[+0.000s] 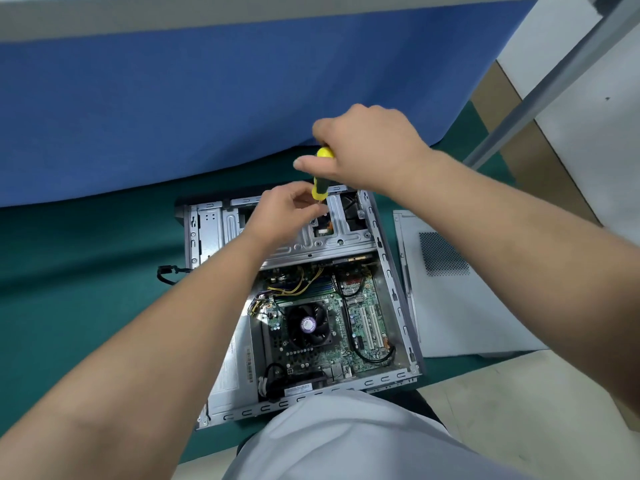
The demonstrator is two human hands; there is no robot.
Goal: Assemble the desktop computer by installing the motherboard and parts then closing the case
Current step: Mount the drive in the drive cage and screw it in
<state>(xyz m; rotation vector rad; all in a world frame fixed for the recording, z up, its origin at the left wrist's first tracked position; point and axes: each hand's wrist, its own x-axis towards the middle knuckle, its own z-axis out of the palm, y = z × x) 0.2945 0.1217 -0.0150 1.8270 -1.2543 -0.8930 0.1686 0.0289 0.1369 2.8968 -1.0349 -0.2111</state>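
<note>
The yellow screwdriver [322,174] is gripped by the right hand [363,147]; its tip is pinched by left hand [287,209] fingers [317,211]. A slip could drop a screw into the motherboard [311,327].

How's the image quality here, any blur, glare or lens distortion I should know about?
Head view: right hand and left hand are slightly motion-blurred around the screwdriver; the motherboard is sharp; even lighting, one small glare spot at its left edge; wide-angle bending curves the blue cloth edge.

Screwdriver [320,181] tip hidden behind left hand [287,211] (motion-blurred fingers); board labels too small to read.
</note>
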